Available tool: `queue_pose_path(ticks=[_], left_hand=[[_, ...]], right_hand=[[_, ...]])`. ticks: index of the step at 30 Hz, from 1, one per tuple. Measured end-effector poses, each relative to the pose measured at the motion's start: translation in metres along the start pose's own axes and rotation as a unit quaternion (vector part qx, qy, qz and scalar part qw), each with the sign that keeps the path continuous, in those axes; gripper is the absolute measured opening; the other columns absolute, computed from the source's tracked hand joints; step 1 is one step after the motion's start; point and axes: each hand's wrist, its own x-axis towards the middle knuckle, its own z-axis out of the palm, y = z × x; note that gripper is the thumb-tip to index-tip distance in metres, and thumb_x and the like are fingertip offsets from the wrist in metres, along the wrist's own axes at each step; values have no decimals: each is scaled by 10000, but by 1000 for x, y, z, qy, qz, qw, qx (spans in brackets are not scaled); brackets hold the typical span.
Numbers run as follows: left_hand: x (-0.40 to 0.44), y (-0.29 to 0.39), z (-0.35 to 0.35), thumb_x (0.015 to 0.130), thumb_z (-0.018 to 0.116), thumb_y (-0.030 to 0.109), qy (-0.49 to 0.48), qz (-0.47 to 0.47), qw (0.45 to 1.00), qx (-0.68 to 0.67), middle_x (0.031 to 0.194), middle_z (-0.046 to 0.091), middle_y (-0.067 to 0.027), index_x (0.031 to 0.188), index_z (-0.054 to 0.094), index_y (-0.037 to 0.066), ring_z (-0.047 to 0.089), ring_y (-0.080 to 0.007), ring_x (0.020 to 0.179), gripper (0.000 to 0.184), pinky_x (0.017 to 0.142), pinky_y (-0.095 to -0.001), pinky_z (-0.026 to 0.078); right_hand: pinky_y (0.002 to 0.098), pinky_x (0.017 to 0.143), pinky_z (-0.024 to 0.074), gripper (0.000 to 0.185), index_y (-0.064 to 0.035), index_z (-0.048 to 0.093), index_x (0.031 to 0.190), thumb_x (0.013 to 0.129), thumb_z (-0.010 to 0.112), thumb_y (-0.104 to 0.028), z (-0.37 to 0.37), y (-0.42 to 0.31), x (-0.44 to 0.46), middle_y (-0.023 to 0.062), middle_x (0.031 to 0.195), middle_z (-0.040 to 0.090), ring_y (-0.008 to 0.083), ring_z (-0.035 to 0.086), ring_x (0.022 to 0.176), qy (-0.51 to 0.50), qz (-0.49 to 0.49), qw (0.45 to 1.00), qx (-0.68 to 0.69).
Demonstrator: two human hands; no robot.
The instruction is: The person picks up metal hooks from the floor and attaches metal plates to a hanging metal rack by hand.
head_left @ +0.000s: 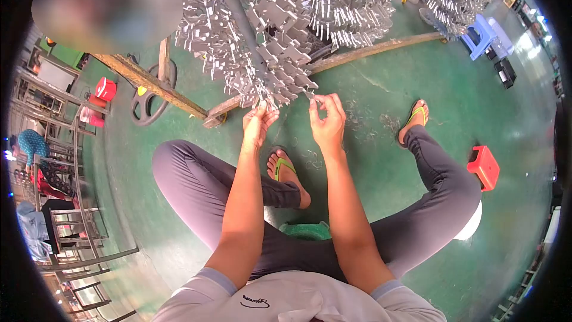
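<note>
In front of me hangs a dense cluster of small, bent grey metal parts (280, 36). At its lower tip, my left hand (257, 124) has its thumb and fingers closed on small metal parts (266, 99). A short way to the right, my right hand (329, 120) is raised with thumb and index finger pinched together. Between those fingertips is the end of a small metal piece (309, 94), at the lower right edge of the cluster. The exact contact of the fingers is partly hidden.
More hanging clusters (351, 6) stand behind, above a wooden beam (381, 52). Thin scraps (316, 160) lie on the green floor. A red stool (484, 168) is at right, a blue stool (478, 37) farther back, and a dark wheel (146, 102) at left. Another person (33, 146) bends at far left.
</note>
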Motion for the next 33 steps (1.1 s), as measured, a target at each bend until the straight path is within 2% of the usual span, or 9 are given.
queue_pose_path(ticks=[9,11,13,16,19,21,23,27,33], left_hand=[[-1,-3,0,995,697,228,-7,16,1000,14,905,707,-148,984,647,-44,745,-294,874,276,809,-384,642],[0,-2,1,970,732,292,-16,28,999,38,899,709,-128,971,656,-23,745,-273,861,324,810,-387,645],[1,-3,3,972,730,275,5,18,999,29,885,705,-98,982,666,2,735,-250,813,280,807,-393,649],[2,-6,-1,982,715,244,-6,13,1000,25,887,709,-145,964,652,-33,745,-296,851,284,790,-409,647],[-2,-3,3,968,740,259,3,10,1000,20,892,710,-170,870,612,-13,744,-317,845,317,778,-403,648],[0,-8,-1,1009,671,205,4,7,1000,19,944,720,-197,1039,641,-64,751,-313,863,272,764,-388,649],[-4,-5,4,975,729,259,5,7,1000,15,900,714,-186,898,620,-30,745,-313,845,318,765,-391,650],[5,-12,-6,1023,643,189,-10,-5,1000,12,956,715,-202,1032,629,-93,749,-318,883,283,784,-390,653],[1,-8,-2,1022,654,216,-4,-9,1000,16,951,714,-194,1005,635,-88,754,-295,852,305,747,-352,657]], right_hand=[[379,680,488,113,-20,669,980,873,704,-19,5,5,10,115,857,599,266,566,731,-45,11,999,-8],[380,683,491,107,-28,668,981,879,700,-25,7,10,14,114,862,603,268,569,732,-43,-11,999,4],[382,680,493,99,-27,665,977,884,698,-33,6,3,15,113,865,605,272,573,733,-35,3,999,18],[388,673,495,104,-22,667,985,886,695,-34,2,-2,15,119,862,607,279,583,728,-35,-4,999,-2],[395,670,496,111,-21,669,990,884,695,-34,-1,-4,13,124,861,610,283,586,717,-33,-2,999,-5],[400,668,495,117,-22,671,993,880,697,-35,-1,-3,10,126,859,610,285,588,711,-31,2,1000,-2],[380,641,490,120,-7,668,984,873,710,-18,-1,3,8,124,852,618,257,587,681,-26,-6,1000,-11],[388,645,488,127,-19,674,989,868,709,-34,-3,1,7,118,851,606,262,576,683,-27,13,999,-19],[371,615,482,120,2,674,979,867,715,-6,-4,0,6,118,860,624,238,574,650,-18,8,1000,-19]])
